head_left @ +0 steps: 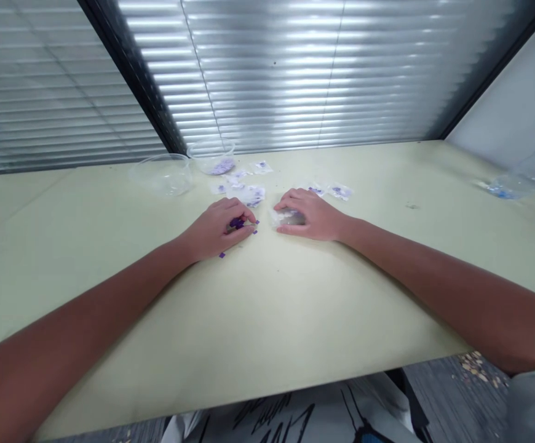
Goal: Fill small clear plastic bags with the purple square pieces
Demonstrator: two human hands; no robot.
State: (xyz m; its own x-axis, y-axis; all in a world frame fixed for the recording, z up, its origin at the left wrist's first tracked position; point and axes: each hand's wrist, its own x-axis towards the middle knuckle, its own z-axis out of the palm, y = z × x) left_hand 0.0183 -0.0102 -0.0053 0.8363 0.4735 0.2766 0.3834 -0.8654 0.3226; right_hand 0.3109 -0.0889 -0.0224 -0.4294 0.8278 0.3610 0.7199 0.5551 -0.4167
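My left hand [216, 229] is curled at the table's middle, its fingertips closed on a small clump of dark purple pieces [237, 223]. A few loose purple bits [222, 255] lie just below those fingers. My right hand [311, 215] cups a small clear plastic packet [285, 217] against the pale green table [267, 295]. Its contents are hard to make out. Several small white-and-purple packets [251, 195] lie just beyond my hands.
Beyond the hands stand a clear plastic bowl [160, 175] and a second bowl [211, 155] holding pale purple pieces. A clear plastic bottle [516, 175] lies at the right end. Window blinds rise behind the table, and a carpeted floor shows below its front edge.
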